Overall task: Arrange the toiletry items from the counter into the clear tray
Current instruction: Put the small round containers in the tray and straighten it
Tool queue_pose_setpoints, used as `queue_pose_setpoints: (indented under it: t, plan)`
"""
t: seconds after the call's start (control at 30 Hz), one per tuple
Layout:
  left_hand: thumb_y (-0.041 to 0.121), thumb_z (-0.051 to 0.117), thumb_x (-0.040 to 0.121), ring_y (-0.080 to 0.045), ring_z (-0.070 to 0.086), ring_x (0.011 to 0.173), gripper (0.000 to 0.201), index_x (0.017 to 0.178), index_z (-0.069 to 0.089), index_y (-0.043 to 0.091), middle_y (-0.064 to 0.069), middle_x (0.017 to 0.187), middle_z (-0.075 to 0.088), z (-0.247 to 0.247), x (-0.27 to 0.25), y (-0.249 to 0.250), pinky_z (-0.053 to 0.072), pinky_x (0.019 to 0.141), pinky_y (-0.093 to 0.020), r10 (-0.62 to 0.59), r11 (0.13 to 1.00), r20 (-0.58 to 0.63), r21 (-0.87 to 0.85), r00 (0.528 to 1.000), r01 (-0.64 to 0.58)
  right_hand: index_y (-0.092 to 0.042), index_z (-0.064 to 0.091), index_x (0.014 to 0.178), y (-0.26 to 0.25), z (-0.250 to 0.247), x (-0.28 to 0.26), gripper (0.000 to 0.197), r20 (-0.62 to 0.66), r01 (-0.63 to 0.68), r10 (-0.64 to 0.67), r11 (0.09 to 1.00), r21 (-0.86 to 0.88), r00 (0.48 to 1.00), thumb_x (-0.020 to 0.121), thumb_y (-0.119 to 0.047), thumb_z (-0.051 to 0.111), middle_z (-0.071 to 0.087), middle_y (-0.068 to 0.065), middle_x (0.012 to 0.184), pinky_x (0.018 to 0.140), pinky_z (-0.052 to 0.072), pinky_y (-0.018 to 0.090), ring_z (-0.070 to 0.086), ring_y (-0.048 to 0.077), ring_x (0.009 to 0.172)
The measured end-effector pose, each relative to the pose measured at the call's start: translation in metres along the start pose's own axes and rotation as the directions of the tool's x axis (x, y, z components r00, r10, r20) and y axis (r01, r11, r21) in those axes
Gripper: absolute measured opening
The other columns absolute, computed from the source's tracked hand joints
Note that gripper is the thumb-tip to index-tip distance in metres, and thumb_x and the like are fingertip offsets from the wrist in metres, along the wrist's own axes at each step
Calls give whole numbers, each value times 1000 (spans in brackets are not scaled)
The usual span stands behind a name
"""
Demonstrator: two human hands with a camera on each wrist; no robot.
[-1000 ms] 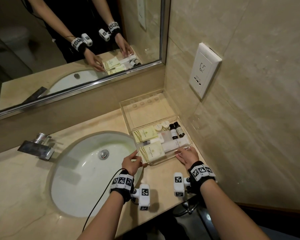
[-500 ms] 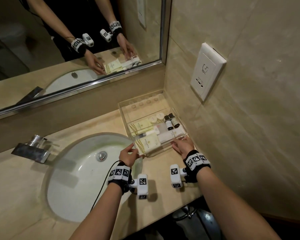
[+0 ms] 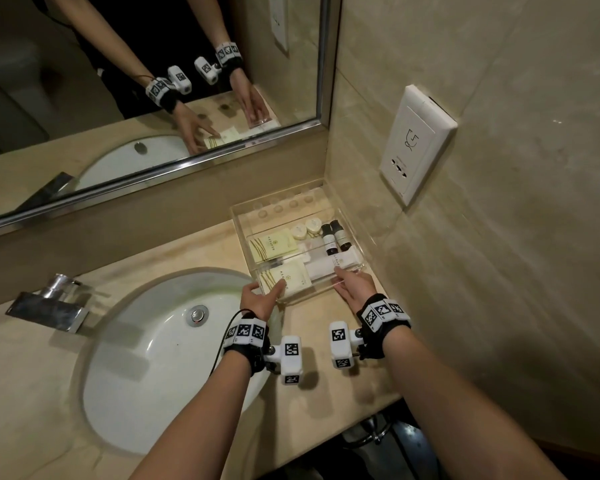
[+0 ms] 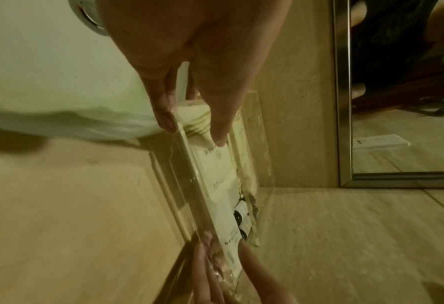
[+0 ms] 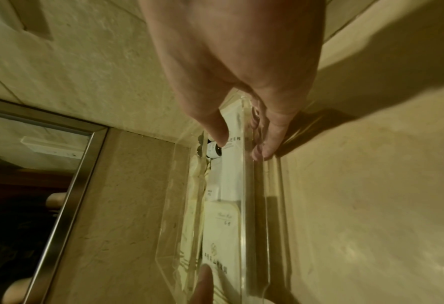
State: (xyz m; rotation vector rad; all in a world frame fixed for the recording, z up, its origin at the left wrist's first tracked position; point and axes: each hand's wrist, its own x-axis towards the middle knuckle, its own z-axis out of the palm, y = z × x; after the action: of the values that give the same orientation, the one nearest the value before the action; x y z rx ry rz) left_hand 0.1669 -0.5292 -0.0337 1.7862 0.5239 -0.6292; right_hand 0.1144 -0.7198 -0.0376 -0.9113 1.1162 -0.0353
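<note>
left hand (image 3: pixel 258 299): yours grips the near left corner of the clear tray (image 3: pixel 355 237); in the left wrist view the thumb lies over the rim on the inside and the fingers (image 4: pixel 164 111) run along the outside of the near wall.
right hand (image 3: pixel 355 287): yours grips the near right corner of that tray; in the right wrist view the thumb reaches over the rim and the fingers (image 5: pixel 270 131) press the outer face of the near wall.
clear tray: pinched between your two hands at its near wall, far end tucked in the corner under the mirror (image 3: pixel 146 81); whether its base is lifted off the counter (image 3: pixel 32 375), you cannot tell.
near sachet (image 3: pixel 288 277): pale yellow, flat in the tray, right under your left thumb.
far sachet (image 3: pixel 272 245): same kind, just beyond the near one, away from your left fingers.
white tube (image 3: pixel 333 265): lies flat along the near wall, its right end just past your right thumb tip.
dark bottles (image 3: pixel 335 237): two, side by side, lying beyond the tube, ahead of your right thumb.
round soaps (image 3: pixel 307 228): two small discs beside the bottles, toward your left hand's side.
sink (image 3: pixel 160 358): white basin just left of your left hand.
tap (image 3: pixel 52 303): chrome, well to the left of both hands.
wall socket (image 3: pixel 418 143): white plate on the wall, above and beyond your right hand.
</note>
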Motion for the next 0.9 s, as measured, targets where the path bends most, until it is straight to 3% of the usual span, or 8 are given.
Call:
queue_pose_setpoints:
  t: [0.17,0.3,0.47,0.7,0.77,0.83,0.87,0.9]
  plan:
    - [40,80,72,-37,47,124,87,135,34,2,-22,139,43,17,-2,13,41,100,-41,3,989,-108,150,994,14,3,47,133,0,1,6,50,7,-2,2,1000,3,1000,88,-6,67,63,8,90,86,53,26,62,14,81]
    - [39,78,74,-39,43,126,88,138,30,1,-24,142,37,23,-1,19,41,98,-41,-13,980,-127,194,992,37,5,51,127,0,2,12,43,16,15,-15,1000,-8,1000,89,-5,67,63,8,88,85,54,27,62,15,81]
    - [40,78,74,-39,42,128,91,138,29,-3,-25,143,36,22,5,26,41,99,-42,-27,983,-155,178,988,55,4,49,130,-4,8,16,48,20,7,-7,1000,11,1000,88,-7,69,65,10,92,97,53,30,65,16,86]
    - [47,79,70,-39,42,130,110,141,16,-9,-26,145,36,20,11,35,41,102,-43,-98,991,-176,76,979,113,6,43,137,-13,19,14,58,63,32,-35,999,42,997,87,-8,69,63,15,103,87,55,25,64,18,89]
    - [51,79,68,-38,45,128,109,139,22,-9,-26,142,40,20,9,31,42,101,-42,-87,996,-166,18,982,91,7,42,137,-12,17,13,57,85,26,-30,999,48,996,89,-8,68,63,15,105,95,53,29,64,19,94]
    - [66,76,59,-37,55,118,114,135,36,-8,-25,134,51,19,5,19,48,98,-41,-108,994,-139,-49,984,103,6,42,138,-7,11,11,58,97,11,-14,1000,27,995,88,-10,69,63,17,117,104,49,34,64,21,105]
    - [73,72,56,-35,62,107,111,128,47,-7,-23,124,60,18,5,12,52,93,-41,-134,989,-130,-77,982,124,5,41,138,-5,10,9,60,98,1,-3,1000,16,995,88,-11,70,62,19,121,104,49,35,64,23,109]
    - [69,69,63,-32,68,93,92,115,58,-6,-21,109,67,17,2,6,55,87,-40,-160,978,-109,-151,981,143,4,42,137,-3,8,7,60,101,-4,3,1000,9,995,87,-11,71,62,21,122,103,50,35,65,23,110]
